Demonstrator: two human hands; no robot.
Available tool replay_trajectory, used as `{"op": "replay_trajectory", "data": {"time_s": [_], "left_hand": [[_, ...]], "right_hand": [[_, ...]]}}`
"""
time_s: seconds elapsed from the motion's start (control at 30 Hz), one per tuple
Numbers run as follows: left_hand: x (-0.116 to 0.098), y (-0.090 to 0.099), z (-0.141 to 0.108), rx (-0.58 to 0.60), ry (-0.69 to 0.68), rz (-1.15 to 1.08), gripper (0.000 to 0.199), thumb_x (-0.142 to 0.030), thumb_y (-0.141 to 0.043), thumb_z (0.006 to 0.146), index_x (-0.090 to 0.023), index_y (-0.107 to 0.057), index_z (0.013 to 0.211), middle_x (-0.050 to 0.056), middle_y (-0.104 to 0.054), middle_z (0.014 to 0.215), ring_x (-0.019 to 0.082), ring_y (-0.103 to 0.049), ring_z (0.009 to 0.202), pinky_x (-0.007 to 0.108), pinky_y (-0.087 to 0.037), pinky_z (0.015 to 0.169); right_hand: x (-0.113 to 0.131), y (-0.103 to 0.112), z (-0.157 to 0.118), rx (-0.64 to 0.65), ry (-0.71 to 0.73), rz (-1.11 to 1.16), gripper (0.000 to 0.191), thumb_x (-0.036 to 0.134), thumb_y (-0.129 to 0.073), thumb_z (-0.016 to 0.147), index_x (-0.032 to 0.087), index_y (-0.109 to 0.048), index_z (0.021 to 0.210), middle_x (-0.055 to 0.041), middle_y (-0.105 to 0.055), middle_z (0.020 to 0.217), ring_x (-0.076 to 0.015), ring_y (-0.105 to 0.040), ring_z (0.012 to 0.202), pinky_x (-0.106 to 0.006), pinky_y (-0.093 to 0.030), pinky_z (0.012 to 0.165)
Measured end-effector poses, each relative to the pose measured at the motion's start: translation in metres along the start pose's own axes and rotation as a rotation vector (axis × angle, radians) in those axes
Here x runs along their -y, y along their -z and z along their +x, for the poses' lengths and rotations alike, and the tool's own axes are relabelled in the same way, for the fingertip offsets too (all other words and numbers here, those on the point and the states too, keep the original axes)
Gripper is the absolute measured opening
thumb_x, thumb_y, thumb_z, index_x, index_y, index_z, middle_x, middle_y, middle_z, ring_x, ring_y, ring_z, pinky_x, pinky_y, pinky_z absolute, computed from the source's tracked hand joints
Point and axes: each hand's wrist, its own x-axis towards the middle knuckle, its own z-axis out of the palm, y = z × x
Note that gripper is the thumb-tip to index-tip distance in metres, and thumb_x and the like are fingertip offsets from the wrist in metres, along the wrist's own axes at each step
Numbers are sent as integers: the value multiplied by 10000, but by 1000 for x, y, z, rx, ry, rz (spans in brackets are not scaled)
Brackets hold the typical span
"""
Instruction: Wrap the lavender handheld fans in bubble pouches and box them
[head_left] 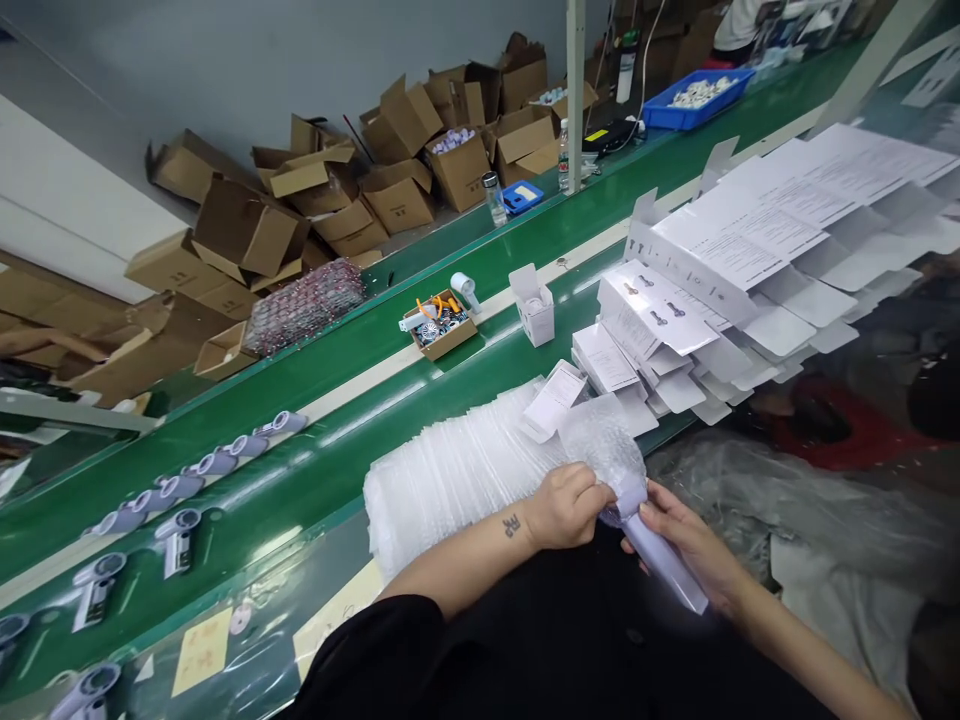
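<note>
Close to my body, a pale lavender handheld fan [664,562] is tilted, with its head end inside a clear bubble-wrap bag [604,445]. My left hand [576,505] is closed, pinching the bag's edge beside the fan's head. The fingers of my right hand [686,540] wrap round the fan's handle from the right. A long row of bubble-wrap bags [450,475] lies just beyond my left forearm. A small white carton [553,400] rests at the right end of that row.
Overlapping white printed cartons [757,235] pile up at the right. An upright white box [532,308] and a cardboard tray of small parts [444,335] stand on the green conveyor [330,440]. Several lavender fans [180,540] lie at the left. A metal post [575,100] rises beyond.
</note>
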Motion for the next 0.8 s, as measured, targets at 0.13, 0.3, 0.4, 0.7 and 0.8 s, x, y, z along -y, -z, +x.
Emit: {"op": "replay_trajectory", "data": {"time_s": [0.13, 0.3, 0.4, 0.7, 0.8], "left_hand": [[8, -12, -26, 78, 59, 62, 211, -111, -353, 843, -148, -552, 902, 44, -521, 704, 159, -511, 659, 278, -456, 596], [6, -23, -25, 18, 141, 88, 193, -187, -381, 890, -121, -552, 951, 51, -549, 732, 153, -546, 690, 272, -482, 631], [2, -14, -22, 31, -65, 89, 184, -193, -424, 883, -120, -575, 959, 24, -510, 650, 141, -521, 616, 257, -454, 564], [7, 13, -19, 105, -313, 4, 249, -187, -413, 879, -154, -594, 1047, 34, -540, 652, 152, -543, 617, 281, -461, 566], [9, 8, -26, -8, -120, 104, 205, -197, -440, 871, -147, -599, 990, 27, -530, 637, 148, -540, 622, 269, -462, 585]], "right_hand": [[-12, -8, -5, -174, 27, -47, 524, 319, -737, 707, 259, -501, 1171, -40, -664, 965, -210, -676, 691, -298, -556, 481], [-26, -15, -8, -341, 41, -37, 495, 313, -771, 666, 253, -515, 1086, -19, -677, 867, -215, -682, 670, -303, -561, 468], [-33, -22, -13, -289, -26, 11, 420, 335, -731, 720, 223, -524, 1068, -26, -677, 765, -223, -690, 700, -278, -554, 484], [-38, -46, -33, -261, -4, 159, 406, 336, -691, 763, 225, -510, 1110, -30, -679, 779, -184, -673, 626, -253, -539, 451], [-39, -51, -40, -342, 100, 126, 445, 332, -720, 735, 254, -493, 1110, -20, -687, 827, -199, -685, 665, -285, -567, 498]]}}
